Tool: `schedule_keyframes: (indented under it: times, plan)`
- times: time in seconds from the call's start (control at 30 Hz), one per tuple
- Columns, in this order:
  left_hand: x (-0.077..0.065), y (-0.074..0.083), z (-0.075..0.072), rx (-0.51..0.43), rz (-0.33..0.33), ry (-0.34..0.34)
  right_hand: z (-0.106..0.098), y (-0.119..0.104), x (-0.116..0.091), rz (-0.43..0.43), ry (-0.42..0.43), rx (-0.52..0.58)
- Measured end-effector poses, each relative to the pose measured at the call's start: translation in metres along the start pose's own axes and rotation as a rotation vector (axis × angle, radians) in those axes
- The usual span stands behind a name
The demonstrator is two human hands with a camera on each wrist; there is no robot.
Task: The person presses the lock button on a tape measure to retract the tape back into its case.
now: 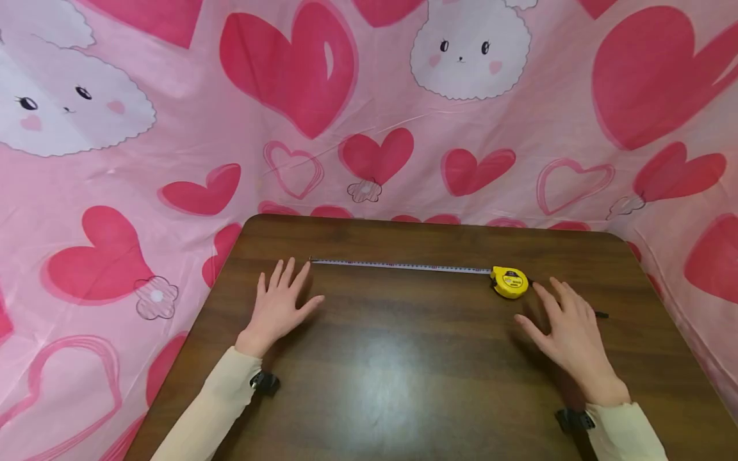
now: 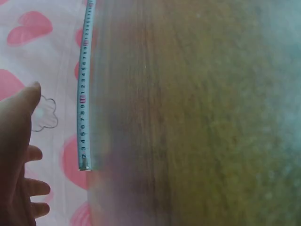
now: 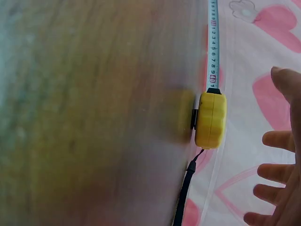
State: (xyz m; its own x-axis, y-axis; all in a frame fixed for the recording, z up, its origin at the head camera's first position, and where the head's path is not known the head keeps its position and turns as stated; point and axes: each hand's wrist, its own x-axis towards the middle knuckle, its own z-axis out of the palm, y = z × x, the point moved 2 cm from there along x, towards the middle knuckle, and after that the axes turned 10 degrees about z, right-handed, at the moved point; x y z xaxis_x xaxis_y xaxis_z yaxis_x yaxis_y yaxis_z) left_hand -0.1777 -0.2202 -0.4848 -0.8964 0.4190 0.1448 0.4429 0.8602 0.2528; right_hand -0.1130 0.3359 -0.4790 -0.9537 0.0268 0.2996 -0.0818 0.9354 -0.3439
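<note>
Yellow casing makes the tape measure (image 1: 510,283) easy to spot from where I stand: it lies just inward of the right hand's (image 1: 567,323) index fingertip, its blade (image 1: 400,266) stretching across to the left hand's (image 1: 278,308) index fingertip. Both hands hold nothing, fingers straight and spread wide. I'd guess the case is stiff, modestly heavy, best gripped round its sides; the blade looks thin, springy and slick. Right fingers hide part of the strap (image 3: 184,193). Whether the left index touches the end hook (image 2: 84,168), I can't tell.
</note>
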Motion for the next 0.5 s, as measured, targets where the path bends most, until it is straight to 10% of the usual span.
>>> schedule_keyframes:
  times: [0.5]
  plan:
    - [0.027,-0.015,0.002,-0.160,-0.040,0.112,-0.005,-0.005,0.020,-0.022,-0.160,0.010]
